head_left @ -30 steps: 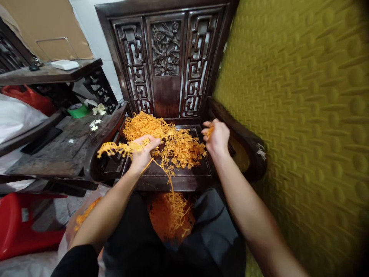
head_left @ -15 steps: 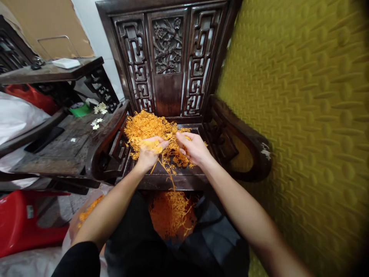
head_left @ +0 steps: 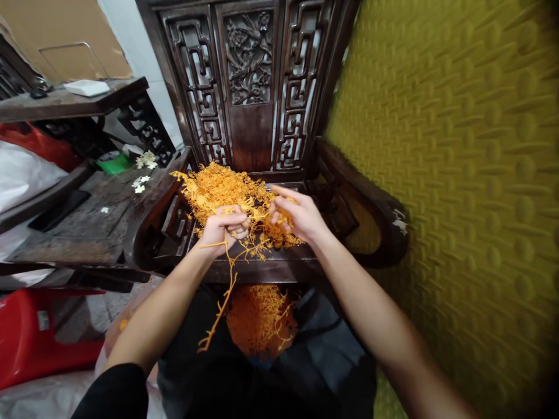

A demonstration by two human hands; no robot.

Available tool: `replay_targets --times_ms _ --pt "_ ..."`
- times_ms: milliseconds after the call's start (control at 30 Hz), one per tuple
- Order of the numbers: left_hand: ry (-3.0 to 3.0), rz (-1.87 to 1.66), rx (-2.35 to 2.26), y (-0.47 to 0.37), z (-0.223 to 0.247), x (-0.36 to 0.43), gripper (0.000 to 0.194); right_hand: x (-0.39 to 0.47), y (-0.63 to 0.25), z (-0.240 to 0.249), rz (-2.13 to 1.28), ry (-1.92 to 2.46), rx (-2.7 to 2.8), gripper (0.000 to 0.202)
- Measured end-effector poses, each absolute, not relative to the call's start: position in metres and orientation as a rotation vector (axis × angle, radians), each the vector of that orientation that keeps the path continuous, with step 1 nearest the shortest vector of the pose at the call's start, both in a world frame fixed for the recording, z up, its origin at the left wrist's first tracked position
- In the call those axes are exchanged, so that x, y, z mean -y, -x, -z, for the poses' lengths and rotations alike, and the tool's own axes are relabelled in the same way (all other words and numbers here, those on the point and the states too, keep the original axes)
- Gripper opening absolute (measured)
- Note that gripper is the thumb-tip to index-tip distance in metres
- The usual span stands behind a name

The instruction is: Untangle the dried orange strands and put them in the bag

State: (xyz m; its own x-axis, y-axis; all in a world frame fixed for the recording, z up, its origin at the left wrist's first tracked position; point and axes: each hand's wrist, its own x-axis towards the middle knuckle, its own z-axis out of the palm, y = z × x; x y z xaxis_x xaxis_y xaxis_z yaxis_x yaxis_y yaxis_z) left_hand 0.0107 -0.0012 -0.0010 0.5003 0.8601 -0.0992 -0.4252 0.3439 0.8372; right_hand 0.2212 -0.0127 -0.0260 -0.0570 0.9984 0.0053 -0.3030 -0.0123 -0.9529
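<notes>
Orange, thinly branched plastic-looking sprigs lie in a tangled heap on the dark wooden chair seat. My left hand is closed around an orange sprig, whose bare forked stem hangs below the fist past the seat's front edge. Close by on the right, my right hand has its index finger stretched out, apart from the finger below it. Its lower fingers curl beside fine orange strands, slightly blurred; whether they touch any is unclear. Loose orange pieces lie under it.
Below the seat, between my legs, more orange sprigs fill a reddish container. Curved chair arms flank the seat, with a textured yellow wall on the right. Left are a red stool, green tape roll and pale scraps.
My left hand has turned over and closed, and the sprig's stem now hangs lower and further left. My right index finger has straightened away from the earlier pinch. The view has shifted slightly.
</notes>
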Motion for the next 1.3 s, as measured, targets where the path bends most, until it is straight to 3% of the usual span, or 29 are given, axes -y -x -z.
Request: replay_targets --times_ms 100,267,400,600,800,933,1300 --pt "-0.914 -0.877 -0.631 -0.014 0.004 0.000 0.027 0.018 -0.204 0.022 -1.754 0.866 0.979 0.055" --pt "-1.050 -0.860 -0.723 -0.014 0.009 -0.003 0.025 0.025 -0.195 0.014 -1.851 0.762 1.031 0.048" --pt "-1.043 -0.867 -0.747 -0.013 0.009 -0.002 0.024 0.021 -0.193 0.013 -1.654 0.857 0.935 0.048" --pt "-1.031 -0.850 -0.701 0.000 0.005 0.000 0.023 -0.013 -0.245 0.022 -1.019 1.005 0.587 0.046" --pt "-1.112 -0.608 -0.768 -0.002 0.006 -0.001 0.023 0.019 -0.242 0.010 -1.224 1.042 1.249 0.041" --pt "-1.141 -0.584 -0.779 -0.012 0.006 -0.002 0.024 0.037 -0.209 0.003 -1.141 1.162 1.592 0.036" --pt "-1.268 -0.707 -0.841 -0.009 0.003 0.001 0.026 -0.006 -0.254 0.015 -0.718 1.093 0.700 0.034"
